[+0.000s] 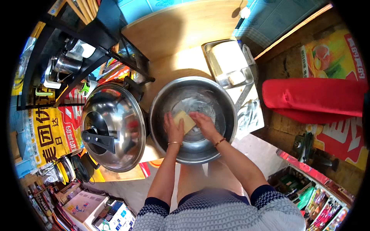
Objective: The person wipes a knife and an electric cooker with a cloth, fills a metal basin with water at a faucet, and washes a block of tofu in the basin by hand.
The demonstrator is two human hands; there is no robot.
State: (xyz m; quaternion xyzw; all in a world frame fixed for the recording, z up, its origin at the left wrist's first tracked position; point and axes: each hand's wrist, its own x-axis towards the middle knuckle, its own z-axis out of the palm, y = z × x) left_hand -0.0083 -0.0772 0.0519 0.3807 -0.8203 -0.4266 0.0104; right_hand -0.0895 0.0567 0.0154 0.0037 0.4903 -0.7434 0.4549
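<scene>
Inside a wide steel basin (156,104), a pale yellow square slab (187,122) is between my two hands. My left hand (174,129) grips its left side, thumb lying over the top face. The fingers of my right hand (203,125) press against its upper right edge. White powder (198,103) coats the basin's bottom around and beyond the slab. The undersides of my fingers are hidden. To the upper right stands a rectangular metal tray (209,61) holding a large whitish block (227,56) and a smaller cut piece (236,77).
A domed steel lid (115,127) with a black handle covers a pan left of the basin. Behind it rises a black rack (104,27) with utensils and a metal pot. A red cloth-like cover (312,98) lies at the right. Shelves of packets are at lower right.
</scene>
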